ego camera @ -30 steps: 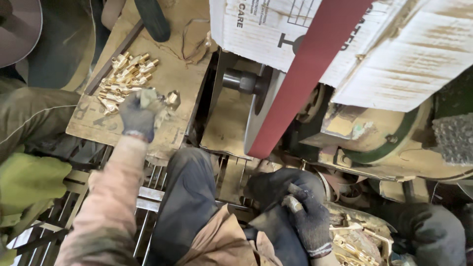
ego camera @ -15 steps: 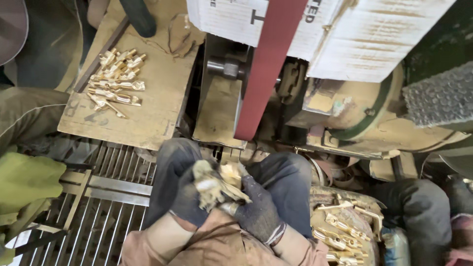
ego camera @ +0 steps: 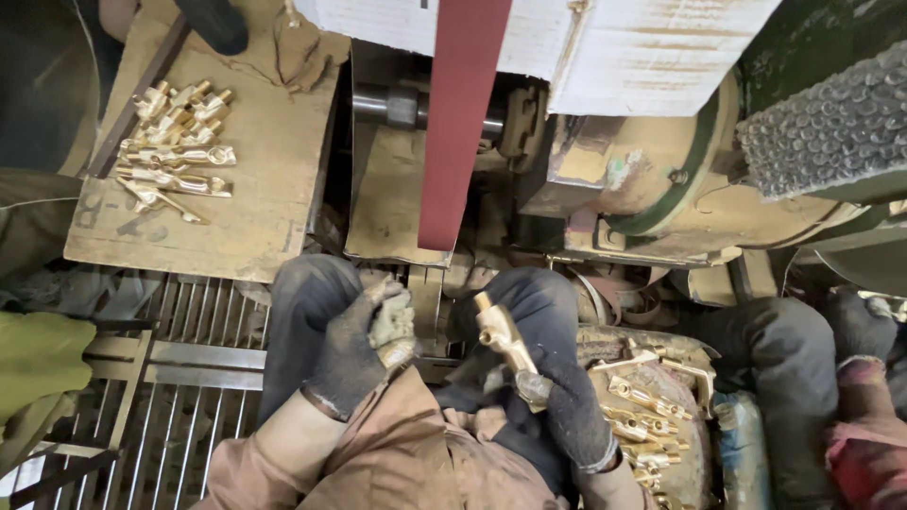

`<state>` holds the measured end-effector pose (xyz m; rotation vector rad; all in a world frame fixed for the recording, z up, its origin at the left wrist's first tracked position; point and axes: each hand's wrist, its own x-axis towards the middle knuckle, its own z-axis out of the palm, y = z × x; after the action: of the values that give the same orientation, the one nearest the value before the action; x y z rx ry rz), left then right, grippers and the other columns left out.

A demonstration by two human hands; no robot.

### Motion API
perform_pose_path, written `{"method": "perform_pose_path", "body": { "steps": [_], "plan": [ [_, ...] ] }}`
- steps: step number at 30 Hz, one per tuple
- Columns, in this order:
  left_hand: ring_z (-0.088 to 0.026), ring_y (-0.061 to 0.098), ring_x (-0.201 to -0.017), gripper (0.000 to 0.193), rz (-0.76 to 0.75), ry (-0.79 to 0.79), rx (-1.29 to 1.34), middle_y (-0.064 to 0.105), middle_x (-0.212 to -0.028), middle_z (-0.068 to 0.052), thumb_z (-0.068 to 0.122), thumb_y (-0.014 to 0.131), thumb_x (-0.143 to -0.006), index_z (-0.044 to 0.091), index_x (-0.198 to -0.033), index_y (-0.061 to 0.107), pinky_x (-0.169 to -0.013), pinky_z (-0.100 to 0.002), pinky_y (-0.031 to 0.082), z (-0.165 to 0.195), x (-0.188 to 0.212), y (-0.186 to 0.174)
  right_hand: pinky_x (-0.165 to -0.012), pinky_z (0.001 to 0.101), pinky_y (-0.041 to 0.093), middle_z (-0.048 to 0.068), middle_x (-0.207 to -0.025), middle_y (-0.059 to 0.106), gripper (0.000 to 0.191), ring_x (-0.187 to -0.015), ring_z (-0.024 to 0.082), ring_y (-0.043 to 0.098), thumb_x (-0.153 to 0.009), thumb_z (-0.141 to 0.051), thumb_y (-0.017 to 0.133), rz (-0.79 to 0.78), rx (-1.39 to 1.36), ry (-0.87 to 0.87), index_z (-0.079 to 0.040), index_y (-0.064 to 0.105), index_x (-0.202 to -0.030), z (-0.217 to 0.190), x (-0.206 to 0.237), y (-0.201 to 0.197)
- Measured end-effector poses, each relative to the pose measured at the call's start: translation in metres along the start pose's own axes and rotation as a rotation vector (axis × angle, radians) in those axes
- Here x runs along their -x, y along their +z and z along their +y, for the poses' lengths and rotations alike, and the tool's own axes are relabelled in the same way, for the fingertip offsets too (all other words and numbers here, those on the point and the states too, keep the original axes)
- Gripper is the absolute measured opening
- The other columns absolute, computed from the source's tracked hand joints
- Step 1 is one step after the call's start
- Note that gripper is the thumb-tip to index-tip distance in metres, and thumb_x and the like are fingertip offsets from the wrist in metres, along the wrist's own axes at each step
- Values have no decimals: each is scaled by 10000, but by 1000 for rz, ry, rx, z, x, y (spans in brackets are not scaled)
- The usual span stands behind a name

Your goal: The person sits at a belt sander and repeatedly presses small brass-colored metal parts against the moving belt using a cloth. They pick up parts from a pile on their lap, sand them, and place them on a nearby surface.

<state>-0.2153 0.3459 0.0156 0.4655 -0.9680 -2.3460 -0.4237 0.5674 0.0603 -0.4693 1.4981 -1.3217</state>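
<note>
My right hand point(ego camera: 565, 414), in a dark glove, holds a brass fitting point(ego camera: 502, 335) upright over my right knee. My left hand point(ego camera: 364, 345), also gloved, rests over my left knee with its fingers curled; what is inside them I cannot tell. Just ahead of both hands hangs the red sanding belt point(ego camera: 460, 123) of a grinding machine, its lower end above my knees. A pile of brass fittings point(ego camera: 175, 146) lies on a wooden board point(ego camera: 255, 217) at the far left. More brass fittings point(ego camera: 652, 416) fill a container by my right hip.
A steel shaft point(ego camera: 402, 106) and a large dusty machine housing point(ego camera: 680, 179) stand behind the belt. White cardboard point(ego camera: 614, 47) covers the top of the machine. A metal grating point(ego camera: 189, 378) forms the floor at the left. Another person's dark-trousered leg point(ego camera: 784, 378) is at the right.
My left hand came back from the board to my lap. Both hands met around a fitting, then parted; now the right hand alone holds the fitting up.
</note>
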Motion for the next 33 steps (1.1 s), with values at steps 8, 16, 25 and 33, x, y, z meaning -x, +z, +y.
{"method": "perform_pose_path", "body": {
  "steps": [8, 16, 25, 33],
  "plan": [
    [-145, 702, -1043, 630, -289, 13, -897, 712, -1164, -73, -22, 806, -785, -8, -1367, 566, -903, -276, 583, -14, -6, 11, -988, 320, 525, 136, -1167, 755, 383, -1140, 167, 680, -911, -34, 698, -120, 351, -241, 19, 666, -1289, 10, -25, -4],
    [-160, 684, -1068, 621, -89, -22, -717, 726, -1185, -108, 49, 753, -780, -45, -1366, 574, -921, -323, 586, -8, -12, -10, -1026, 357, 503, 122, -1239, 725, 545, -1169, 223, 679, -876, -24, 748, -132, 559, -553, 29, 583, -1393, -32, -42, 10],
    [-163, 718, -999, 510, -50, 49, -1024, 742, -1104, -109, 93, 816, -767, -9, -1235, 641, -872, -304, 581, -3, -40, -18, -735, 302, 605, 115, -1000, 722, 496, -804, 173, 713, -930, -136, 744, -138, 168, -459, -2, 603, -1386, -35, -80, 20],
    [-221, 703, -818, 434, 113, -268, -810, 756, -958, -153, 77, 851, -746, -7, -1141, 689, -729, -375, 588, 5, -100, -16, -697, 432, 549, 161, -938, 738, 436, -818, 349, 704, -801, -296, 850, 258, 1072, -614, -57, 700, -1134, -35, -138, 9]
  ]
}}
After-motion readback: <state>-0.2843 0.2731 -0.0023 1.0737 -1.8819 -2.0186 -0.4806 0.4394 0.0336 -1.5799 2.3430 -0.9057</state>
